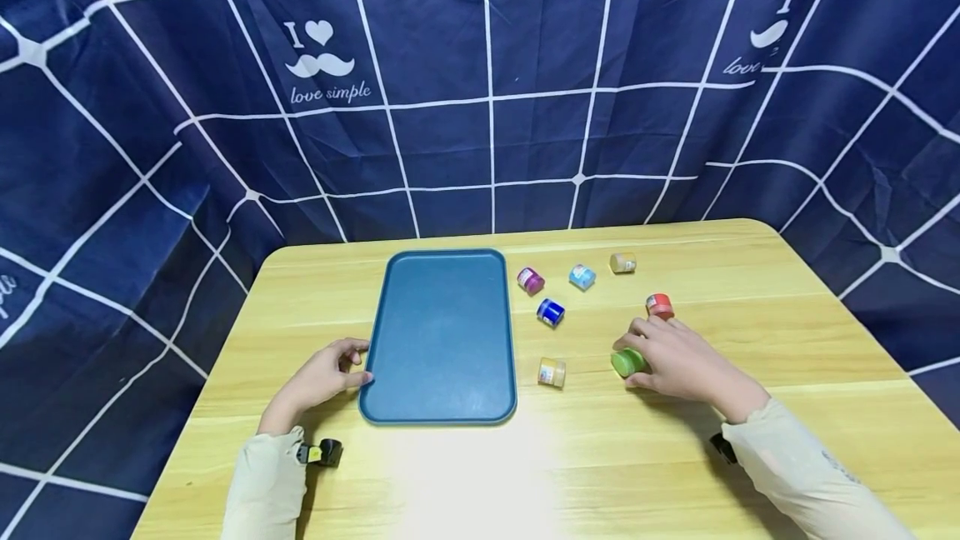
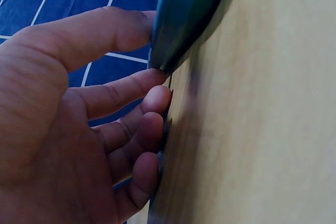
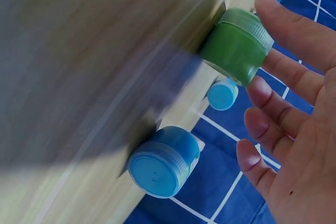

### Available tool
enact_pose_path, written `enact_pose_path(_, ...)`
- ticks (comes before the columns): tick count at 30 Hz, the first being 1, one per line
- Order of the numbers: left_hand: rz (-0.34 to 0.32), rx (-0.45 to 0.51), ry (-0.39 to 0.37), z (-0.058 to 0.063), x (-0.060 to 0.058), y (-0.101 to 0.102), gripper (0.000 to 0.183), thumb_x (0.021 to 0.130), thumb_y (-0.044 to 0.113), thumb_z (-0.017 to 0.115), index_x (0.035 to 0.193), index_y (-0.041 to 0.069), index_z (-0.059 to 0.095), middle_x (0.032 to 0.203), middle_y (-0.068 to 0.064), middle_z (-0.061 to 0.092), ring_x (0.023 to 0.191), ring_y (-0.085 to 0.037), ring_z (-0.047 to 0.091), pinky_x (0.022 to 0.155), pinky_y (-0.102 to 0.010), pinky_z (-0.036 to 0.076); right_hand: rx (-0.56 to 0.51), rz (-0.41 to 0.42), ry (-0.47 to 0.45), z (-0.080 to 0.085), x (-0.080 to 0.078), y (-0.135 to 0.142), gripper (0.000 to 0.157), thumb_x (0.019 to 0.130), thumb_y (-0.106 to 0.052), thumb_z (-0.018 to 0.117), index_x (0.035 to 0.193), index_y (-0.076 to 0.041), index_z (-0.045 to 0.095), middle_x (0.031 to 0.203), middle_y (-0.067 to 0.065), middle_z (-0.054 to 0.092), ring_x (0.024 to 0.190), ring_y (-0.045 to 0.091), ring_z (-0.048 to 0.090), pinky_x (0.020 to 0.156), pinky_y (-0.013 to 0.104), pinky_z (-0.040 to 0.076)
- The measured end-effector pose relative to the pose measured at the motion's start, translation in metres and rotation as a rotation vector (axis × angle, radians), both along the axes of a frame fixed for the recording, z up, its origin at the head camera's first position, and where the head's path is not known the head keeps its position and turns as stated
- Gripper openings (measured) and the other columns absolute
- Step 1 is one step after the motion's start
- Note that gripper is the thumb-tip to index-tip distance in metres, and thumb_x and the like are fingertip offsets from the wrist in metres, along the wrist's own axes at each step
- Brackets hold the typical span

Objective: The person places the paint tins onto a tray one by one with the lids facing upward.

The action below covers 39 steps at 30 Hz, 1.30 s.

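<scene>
A blue rectangular tray [image 1: 438,336] lies on the table, its left edge between the thumb and index finger of my left hand [image 1: 326,373]. In the left wrist view, the thumb rests on the tray rim [image 2: 176,19] and the index fingertip meets its lower edge; the other fingers curl loosely. My right hand [image 1: 678,361] has thumb and fingers around a small green paint jar [image 1: 627,362], which lies on its side. The right wrist view shows the thumb at the jar's lid and the index finger against its far side. A red jar [image 1: 659,305] lies just beyond the knuckles.
Between tray and right hand lie a purple jar [image 1: 530,280], a dark blue jar [image 1: 551,312], a light blue jar [image 1: 582,277] and a yellowish jar [image 1: 552,372]. Another tan jar [image 1: 622,262] is farther back. Dark blue curtains [image 1: 442,140] hang behind the wooden table [image 1: 480,473].
</scene>
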<state>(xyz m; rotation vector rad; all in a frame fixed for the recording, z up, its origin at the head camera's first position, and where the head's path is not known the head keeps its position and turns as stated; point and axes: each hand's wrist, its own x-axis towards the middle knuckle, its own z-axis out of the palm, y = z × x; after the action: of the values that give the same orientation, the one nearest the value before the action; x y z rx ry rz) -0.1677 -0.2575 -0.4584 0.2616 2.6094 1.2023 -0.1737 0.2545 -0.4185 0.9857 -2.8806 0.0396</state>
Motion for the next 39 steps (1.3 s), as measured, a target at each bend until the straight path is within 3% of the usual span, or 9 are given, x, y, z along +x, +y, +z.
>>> enact_pose_path(9,-0.006,0.026,-0.008,0.000,0.001,-0.001,0.057,0.085,0.016,0.072,0.131,-0.008,0.050,0.096,-0.008,0.048,0.083,-0.018,0.042,0.068,-0.024,0.036,0.019,0.013,0.015,0.001,-0.002,-0.002,0.036,0.067,-0.025,0.086,0.098,-0.018,0.070,0.092,-0.003,0.057,0.086,0.019,0.055,0.074,0.040,0.042)
enact_pose_path(24,0.006,0.032,-0.026,0.000,0.001,-0.001,0.056,0.085,0.017,0.072,0.131,-0.006,0.051,0.097,-0.008,0.049,0.082,-0.017,0.043,0.069,-0.024,0.037,-0.027,-0.022,-0.002,-0.001,-0.005,0.000,0.031,0.072,-0.026,0.083,0.097,-0.014,0.069,0.092,-0.001,0.059,0.087,0.020,0.055,0.077,0.043,0.043)
enact_pose_path(32,0.003,0.051,-0.046,0.002,0.000,-0.003,0.058,0.085,0.018,0.073,0.132,-0.007,0.050,0.097,-0.009,0.050,0.082,-0.018,0.043,0.068,-0.024,0.038,-0.078,-0.045,-0.017,0.006,-0.005,0.001,0.030,0.073,-0.027,0.082,0.098,-0.014,0.070,0.093,-0.002,0.062,0.091,0.023,0.057,0.080,0.047,0.042)
enact_pose_path(39,-0.003,0.069,-0.064,0.005,0.001,-0.004,0.059,0.084,0.017,0.073,0.133,-0.007,0.050,0.096,-0.010,0.049,0.081,-0.018,0.043,0.067,-0.024,0.037,-0.149,-0.072,0.004,0.021,-0.006,0.001,0.031,0.074,-0.027,0.081,0.098,-0.013,0.069,0.089,-0.003,0.062,0.083,0.017,0.055,0.071,0.038,0.038)
